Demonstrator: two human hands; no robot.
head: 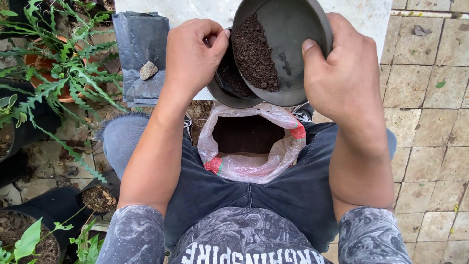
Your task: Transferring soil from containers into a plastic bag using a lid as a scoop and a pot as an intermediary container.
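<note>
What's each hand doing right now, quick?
Left hand: closed on the rim of the lower dark pot.
Right hand: closed on the tilted dark dish that carries soil.

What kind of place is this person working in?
Most likely a home garden patio or yard. The ground is paved with stone tiles, potted plants such as a fern stand to one side, and the hands tip a dark dish of soil above an open bag of soil.

Dark round saucer (288, 29) tilted leftward, loose brown soil (254, 54) sliding toward the black pot (229, 90) just beneath.
</note>
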